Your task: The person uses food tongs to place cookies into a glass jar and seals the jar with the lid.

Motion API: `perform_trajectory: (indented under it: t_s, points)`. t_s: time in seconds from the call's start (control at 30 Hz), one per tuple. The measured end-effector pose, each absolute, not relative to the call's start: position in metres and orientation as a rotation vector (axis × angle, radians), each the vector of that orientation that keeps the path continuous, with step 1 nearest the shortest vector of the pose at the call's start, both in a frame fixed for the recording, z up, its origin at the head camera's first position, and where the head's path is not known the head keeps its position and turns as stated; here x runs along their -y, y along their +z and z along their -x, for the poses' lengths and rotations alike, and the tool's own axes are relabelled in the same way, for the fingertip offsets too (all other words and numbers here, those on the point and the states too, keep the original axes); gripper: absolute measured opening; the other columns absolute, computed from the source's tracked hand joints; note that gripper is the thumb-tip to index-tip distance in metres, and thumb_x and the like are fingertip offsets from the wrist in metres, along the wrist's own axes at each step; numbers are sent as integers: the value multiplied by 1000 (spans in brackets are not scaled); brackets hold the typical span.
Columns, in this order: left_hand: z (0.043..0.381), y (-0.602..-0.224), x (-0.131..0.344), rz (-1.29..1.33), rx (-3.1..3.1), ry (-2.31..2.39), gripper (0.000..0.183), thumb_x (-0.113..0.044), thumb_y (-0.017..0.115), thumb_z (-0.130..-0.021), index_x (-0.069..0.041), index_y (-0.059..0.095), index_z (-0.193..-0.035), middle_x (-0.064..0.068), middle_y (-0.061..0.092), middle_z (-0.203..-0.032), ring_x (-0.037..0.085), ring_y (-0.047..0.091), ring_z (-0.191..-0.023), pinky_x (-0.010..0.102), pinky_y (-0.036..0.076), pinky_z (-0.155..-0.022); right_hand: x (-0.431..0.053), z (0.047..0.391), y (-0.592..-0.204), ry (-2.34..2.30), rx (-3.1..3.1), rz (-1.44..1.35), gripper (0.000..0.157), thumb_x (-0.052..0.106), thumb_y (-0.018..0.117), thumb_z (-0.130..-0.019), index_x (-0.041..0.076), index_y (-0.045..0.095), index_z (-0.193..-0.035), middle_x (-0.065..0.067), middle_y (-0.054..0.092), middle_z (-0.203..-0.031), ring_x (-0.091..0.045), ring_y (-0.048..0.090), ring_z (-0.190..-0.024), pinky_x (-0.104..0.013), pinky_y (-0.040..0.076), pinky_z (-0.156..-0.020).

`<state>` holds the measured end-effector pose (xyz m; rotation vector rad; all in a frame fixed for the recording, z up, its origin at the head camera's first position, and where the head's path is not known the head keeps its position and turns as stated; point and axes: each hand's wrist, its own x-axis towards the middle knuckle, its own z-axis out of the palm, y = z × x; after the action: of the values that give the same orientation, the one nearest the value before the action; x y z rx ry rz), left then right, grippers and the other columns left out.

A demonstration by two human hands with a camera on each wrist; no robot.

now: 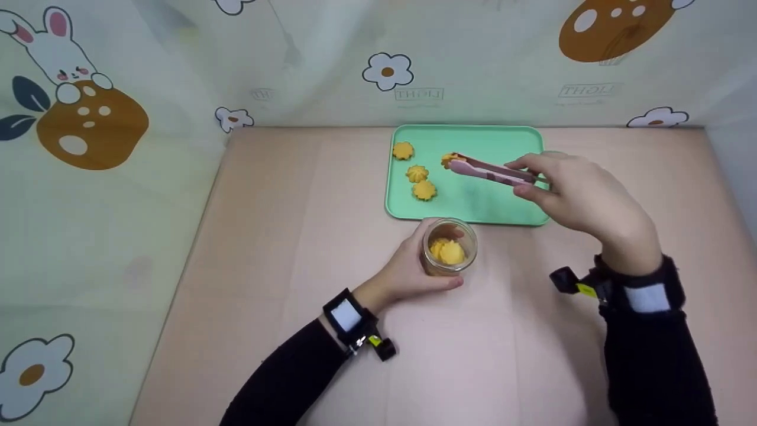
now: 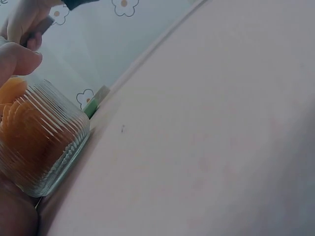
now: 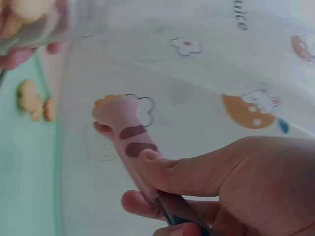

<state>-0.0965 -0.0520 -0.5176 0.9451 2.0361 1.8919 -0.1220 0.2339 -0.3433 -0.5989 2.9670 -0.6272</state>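
Note:
My left hand [image 1: 408, 269] grips a ribbed glass jar [image 1: 434, 270] from its left side, mouth upward, near the front edge of a green tray. Yellow flower-shaped cookies [image 1: 450, 252] lie inside it; through the ribbed wall they look orange in the left wrist view. Over the tray, my right hand [image 1: 591, 192] pinches pink tongs [image 1: 488, 171] between thumb and fingers. The tong tips are closed on one yellow cookie [image 1: 446, 160], partly hidden by them. In the right wrist view the tongs [image 3: 129, 129] show dark pink stripes.
The green tray [image 1: 491, 204] lies at the back of the table [image 1: 260, 248]. Three cookies sit on its left part: one cookie [image 1: 403, 150] near the corner and two touching, the lower cookie [image 1: 424, 190] nearer the jar. A printed curtain [image 1: 319, 71] hangs behind the table.

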Motion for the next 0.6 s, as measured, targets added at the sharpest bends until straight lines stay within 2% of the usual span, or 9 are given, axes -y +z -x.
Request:
perform_trajectory:
  t_s: [0.23,0.4,0.5,0.6]
  points:
    - [96,-518,52,-937,-2037,1892,93,-20,98,-80,-17,45,-156,-1,66,-144,18,57,-140,39,40,-126,-245,94,-324,-631,-2994,701,32,20,75,-106,18,73,-138,-2,70,-104,-18,57,-85,-41,47,-71]
    - [96,-517,52,-915,-2054,1884,93,-22,99,-79,-19,46,-155,-6,65,-145,15,57,-140,38,40,-126,-255,79,-319,-642,-2970,874,33,16,79,-102,19,76,-135,5,70,-107,-12,55,-91,-34,46,-75]
    - [96,-517,53,-905,-2052,1880,92,-21,99,-79,-18,46,-155,-5,65,-145,15,57,-140,38,41,-126,-257,70,-319,-622,-2971,896,33,17,80,-101,21,77,-134,11,67,-105,-10,51,-92,-31,44,-74]
    - [96,-516,53,-909,-2051,1875,92,-21,98,-79,-15,46,-155,-2,65,-145,16,57,-140,39,41,-126,-256,62,-320,-611,-2974,888,33,17,81,-100,22,77,-132,14,66,-103,-7,51,-86,-30,46,-70]
